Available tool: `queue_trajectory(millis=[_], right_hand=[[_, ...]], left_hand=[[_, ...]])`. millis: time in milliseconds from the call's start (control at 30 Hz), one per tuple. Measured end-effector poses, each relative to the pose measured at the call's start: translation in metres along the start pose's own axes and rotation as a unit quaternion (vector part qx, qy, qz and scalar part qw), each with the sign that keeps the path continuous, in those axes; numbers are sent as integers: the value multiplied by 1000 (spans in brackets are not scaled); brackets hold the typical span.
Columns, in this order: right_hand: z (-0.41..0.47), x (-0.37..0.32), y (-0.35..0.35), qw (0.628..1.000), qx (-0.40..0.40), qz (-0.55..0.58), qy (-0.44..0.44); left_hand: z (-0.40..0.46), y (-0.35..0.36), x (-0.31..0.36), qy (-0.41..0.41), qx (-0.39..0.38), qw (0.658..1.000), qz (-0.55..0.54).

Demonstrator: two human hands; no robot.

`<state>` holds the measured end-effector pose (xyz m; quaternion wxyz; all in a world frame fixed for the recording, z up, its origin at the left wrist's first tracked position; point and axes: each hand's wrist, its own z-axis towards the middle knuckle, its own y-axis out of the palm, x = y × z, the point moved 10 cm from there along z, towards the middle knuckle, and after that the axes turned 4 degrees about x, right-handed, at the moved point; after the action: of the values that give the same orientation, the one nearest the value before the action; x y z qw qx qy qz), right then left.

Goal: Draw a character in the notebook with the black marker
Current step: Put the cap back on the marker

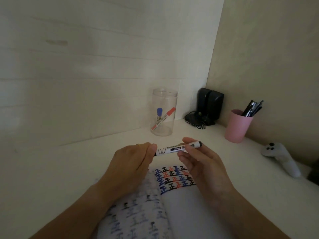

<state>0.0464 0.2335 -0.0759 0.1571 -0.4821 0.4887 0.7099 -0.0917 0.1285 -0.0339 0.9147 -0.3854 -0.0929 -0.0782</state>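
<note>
Two hands pinch the black marker (177,148) level above the notebook (174,195): left hand (131,163), right hand (200,161).

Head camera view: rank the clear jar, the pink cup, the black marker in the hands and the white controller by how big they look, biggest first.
1. Clear jar
2. White controller and pink cup: they look about alike, so I won't rank them
3. Black marker, thinnest, its left end hidden by the left hand; it is nearer the camera.

Black marker (177,148) level above open notebook (174,200), its right page part-filled with characters.
</note>
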Motion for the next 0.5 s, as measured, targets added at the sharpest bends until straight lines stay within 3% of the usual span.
queue_trajectory(millis=[133, 233, 367, 500], right_hand=[[5, 2, -23, 995, 95, -22, -3], [14, -61, -4, 970, 133, -135, -154], [42, -144, 61, 896, 153, -250, -333], [75, -165, 116, 795, 160, -406, -420]], left_hand=[[-2, 0, -9, -41, 11, 998, 53], [-3, -21, -34, -108, 86, 987, 83], [-2, -28, -62, -157, 83, 972, 153], [-4, -32, -66, -178, 85, 968, 152]])
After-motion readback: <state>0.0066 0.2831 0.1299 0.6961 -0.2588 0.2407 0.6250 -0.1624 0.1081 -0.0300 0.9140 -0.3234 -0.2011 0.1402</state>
